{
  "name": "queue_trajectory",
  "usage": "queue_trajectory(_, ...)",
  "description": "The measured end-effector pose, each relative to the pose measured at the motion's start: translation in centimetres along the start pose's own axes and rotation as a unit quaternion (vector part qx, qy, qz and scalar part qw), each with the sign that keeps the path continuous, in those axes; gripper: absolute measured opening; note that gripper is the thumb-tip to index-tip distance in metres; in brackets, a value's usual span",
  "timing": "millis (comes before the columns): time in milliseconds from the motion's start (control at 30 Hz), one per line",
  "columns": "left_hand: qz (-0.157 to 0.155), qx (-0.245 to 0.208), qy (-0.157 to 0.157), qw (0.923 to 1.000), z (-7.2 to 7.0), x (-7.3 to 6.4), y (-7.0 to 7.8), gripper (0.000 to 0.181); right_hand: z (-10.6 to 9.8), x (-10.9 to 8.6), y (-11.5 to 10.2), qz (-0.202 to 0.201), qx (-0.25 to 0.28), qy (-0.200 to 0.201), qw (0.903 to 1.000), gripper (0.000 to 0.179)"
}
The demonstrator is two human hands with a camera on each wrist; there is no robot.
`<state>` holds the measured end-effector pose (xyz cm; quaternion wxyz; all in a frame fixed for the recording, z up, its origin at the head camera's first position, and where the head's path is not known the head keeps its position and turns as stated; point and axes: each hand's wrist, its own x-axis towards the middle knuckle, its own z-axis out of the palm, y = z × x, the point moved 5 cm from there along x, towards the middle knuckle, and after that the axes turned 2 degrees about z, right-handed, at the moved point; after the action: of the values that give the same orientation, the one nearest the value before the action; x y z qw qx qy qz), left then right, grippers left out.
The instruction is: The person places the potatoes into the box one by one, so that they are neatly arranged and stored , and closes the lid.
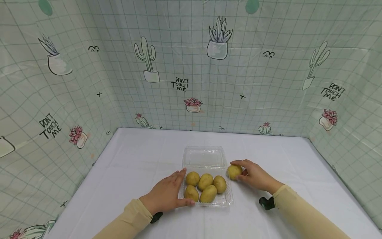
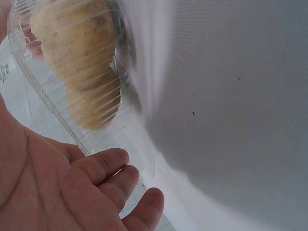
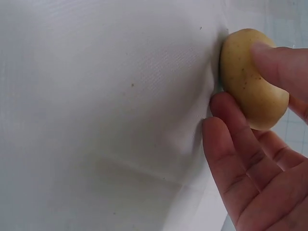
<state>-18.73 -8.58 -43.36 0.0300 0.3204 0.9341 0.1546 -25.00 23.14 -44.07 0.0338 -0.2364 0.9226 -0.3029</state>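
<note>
A clear plastic clamshell container [image 1: 222, 199] lies with its lid [image 1: 204, 156] folded back, holding several potatoes [image 1: 206, 182]. My left hand [image 1: 167, 192] is spread along its left side, with the thumb at the front edge and the forefinger by the left rim. The left wrist view shows the ribbed container wall with potatoes [image 2: 79, 43] behind it and the other fingers [image 2: 113, 187] loosely extended. Just right of the container, my right hand [image 1: 253, 174] pinches a single potato [image 3: 250, 79] between thumb and fingers, close over the white cloth.
A white cloth covers the table [image 1: 143, 149]. Patterned grid curtains [image 1: 191, 66] stand behind it and on both sides. Dark wrist devices show under both wrists, the right one [image 1: 266, 203] more fully.
</note>
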Motion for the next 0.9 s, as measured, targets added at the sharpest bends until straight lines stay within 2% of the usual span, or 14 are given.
queue_trajectory(600,0.008,-0.001,0.007,0.9999,-0.02,-0.1,0.07,0.109,0.51,-0.35,-0.02,0.034,0.027,-0.013,0.999,0.053)
queue_trajectory(900,0.003,-0.008,0.005,1.0,-0.19,-0.05,0.08,0.108,0.46,-0.4,-0.26,0.029,0.023,-0.01,0.9992,0.051)
